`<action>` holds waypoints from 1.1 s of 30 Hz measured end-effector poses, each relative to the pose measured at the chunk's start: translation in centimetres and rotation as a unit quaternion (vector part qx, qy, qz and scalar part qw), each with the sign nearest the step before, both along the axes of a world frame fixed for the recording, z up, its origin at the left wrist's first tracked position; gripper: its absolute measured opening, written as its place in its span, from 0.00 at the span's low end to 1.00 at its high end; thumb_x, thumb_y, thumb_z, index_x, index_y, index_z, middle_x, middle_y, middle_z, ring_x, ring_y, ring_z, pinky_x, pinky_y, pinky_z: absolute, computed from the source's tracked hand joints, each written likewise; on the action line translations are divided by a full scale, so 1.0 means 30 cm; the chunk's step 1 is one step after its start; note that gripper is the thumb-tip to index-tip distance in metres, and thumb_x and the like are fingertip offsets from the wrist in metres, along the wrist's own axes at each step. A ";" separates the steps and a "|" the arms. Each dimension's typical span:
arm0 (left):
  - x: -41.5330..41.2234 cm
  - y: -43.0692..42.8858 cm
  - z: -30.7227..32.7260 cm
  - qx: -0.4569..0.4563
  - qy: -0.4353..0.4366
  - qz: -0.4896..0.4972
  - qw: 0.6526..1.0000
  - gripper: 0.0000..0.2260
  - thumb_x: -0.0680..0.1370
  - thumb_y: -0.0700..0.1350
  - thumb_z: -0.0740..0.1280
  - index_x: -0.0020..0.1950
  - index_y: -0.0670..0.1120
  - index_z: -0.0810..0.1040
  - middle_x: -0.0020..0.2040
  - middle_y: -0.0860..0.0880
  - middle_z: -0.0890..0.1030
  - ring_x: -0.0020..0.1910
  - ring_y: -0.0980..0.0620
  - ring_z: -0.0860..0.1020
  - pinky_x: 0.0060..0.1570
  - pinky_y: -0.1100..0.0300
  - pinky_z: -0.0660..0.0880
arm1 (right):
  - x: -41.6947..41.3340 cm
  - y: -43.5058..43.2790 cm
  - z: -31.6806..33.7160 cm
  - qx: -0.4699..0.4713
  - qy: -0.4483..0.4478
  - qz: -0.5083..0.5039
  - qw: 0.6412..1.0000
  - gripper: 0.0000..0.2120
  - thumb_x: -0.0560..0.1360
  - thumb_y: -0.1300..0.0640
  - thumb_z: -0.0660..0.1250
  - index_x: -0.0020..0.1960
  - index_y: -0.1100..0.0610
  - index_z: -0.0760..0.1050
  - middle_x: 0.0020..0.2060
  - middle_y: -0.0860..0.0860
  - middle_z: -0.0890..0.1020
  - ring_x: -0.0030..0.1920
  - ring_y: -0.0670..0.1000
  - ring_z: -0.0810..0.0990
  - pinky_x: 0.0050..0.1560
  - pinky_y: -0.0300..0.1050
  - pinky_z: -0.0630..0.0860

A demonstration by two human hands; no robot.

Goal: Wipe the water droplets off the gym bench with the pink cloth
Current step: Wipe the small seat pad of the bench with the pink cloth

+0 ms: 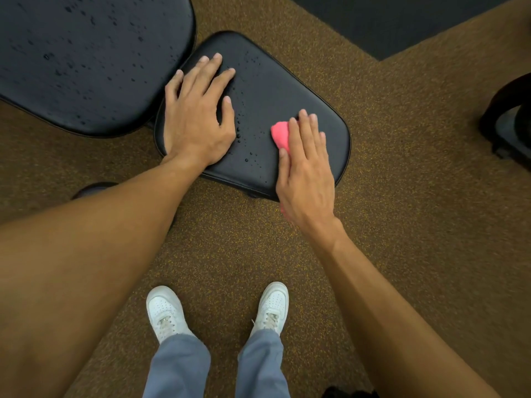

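The black padded seat pad [267, 90] of the gym bench lies in front of me, with water droplets [244, 130] in a band down its middle. My left hand [198, 113] rests flat on the pad's left side, fingers spread. My right hand [304, 170] presses the pink cloth [281, 135] onto the pad's right side; only the cloth's left edge shows past my fingers. The larger back pad [86, 58] at the upper left carries several droplets too.
Brown speckled carpet [402, 168] surrounds the bench. A dark mat [416, 21] lies at the top right. A black piece of equipment [508, 122] stands at the right edge. My white shoes [166, 311] are on the floor below the pad.
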State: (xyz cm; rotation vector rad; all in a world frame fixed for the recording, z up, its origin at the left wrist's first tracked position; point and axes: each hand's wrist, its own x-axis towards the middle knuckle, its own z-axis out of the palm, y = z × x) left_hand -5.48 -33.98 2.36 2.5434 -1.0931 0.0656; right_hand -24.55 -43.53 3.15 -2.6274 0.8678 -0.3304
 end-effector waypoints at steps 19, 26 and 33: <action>0.024 0.025 -0.020 -0.078 0.039 -0.027 0.996 0.19 0.86 0.48 0.59 0.76 0.46 0.77 0.81 0.49 0.71 0.82 0.50 0.65 0.83 0.45 0.55 | 0.076 0.026 0.022 0.043 0.004 0.141 0.989 0.25 0.90 0.55 0.55 0.85 0.62 0.60 0.85 0.59 0.59 0.87 0.58 0.52 0.87 0.56 0.50; 0.051 0.079 -0.002 -0.052 0.022 -0.036 0.998 0.19 0.87 0.51 0.59 0.78 0.49 0.75 0.83 0.50 0.68 0.83 0.50 0.64 0.82 0.48 0.58 | -0.036 -0.006 0.031 0.024 0.014 0.223 0.974 0.25 0.89 0.56 0.59 0.84 0.62 0.62 0.85 0.57 0.61 0.87 0.55 0.54 0.85 0.59 0.55; 0.042 0.085 -0.015 -0.066 0.015 0.003 0.998 0.20 0.87 0.50 0.59 0.78 0.48 0.75 0.82 0.50 0.69 0.83 0.51 0.64 0.80 0.49 0.61 | 0.142 -0.022 0.028 0.045 0.004 0.110 0.993 0.24 0.89 0.55 0.55 0.84 0.62 0.63 0.85 0.59 0.60 0.86 0.58 0.54 0.86 0.56 0.51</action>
